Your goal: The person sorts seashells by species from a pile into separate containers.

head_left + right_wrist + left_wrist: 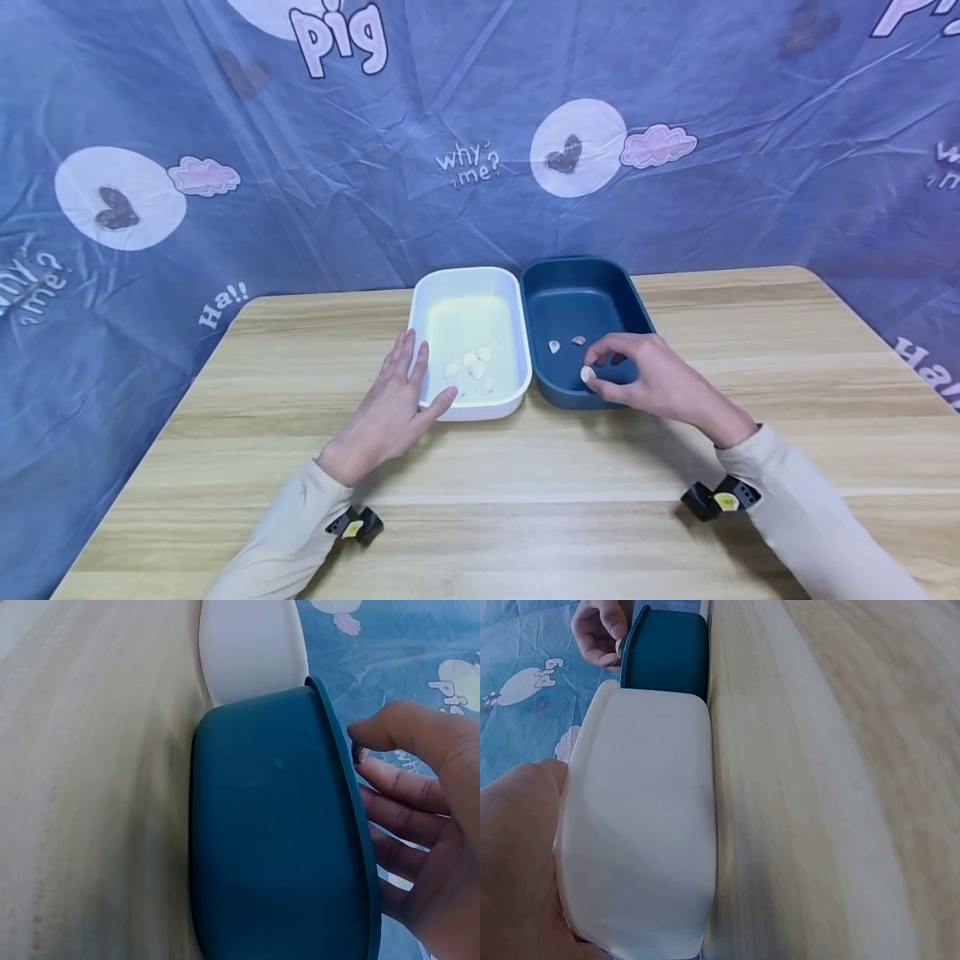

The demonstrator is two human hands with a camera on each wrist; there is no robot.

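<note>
Between thumb and forefinger, my right hand (660, 379) pinches a small pale seashell (587, 374) over the near part of the dark blue tray (573, 308). The right wrist view shows that shell (359, 754) with a brownish striped face, just beyond the tray's rim. Two more shells, one pale (554, 346) and one brownish (578, 340), lie on the blue tray's floor. My left hand (390, 408) rests against the left side of the white tray (465, 312), fingers extended along its rim and thumb at the near corner. Several whitish shells (477, 368) lie in the white tray's near half.
Both trays stand side by side at the back of a wooden table (495, 533). Behind it hangs a blue printed cloth (390, 192), which also runs down both sides. Black wrist cameras (356, 526) are strapped over the light sleeves.
</note>
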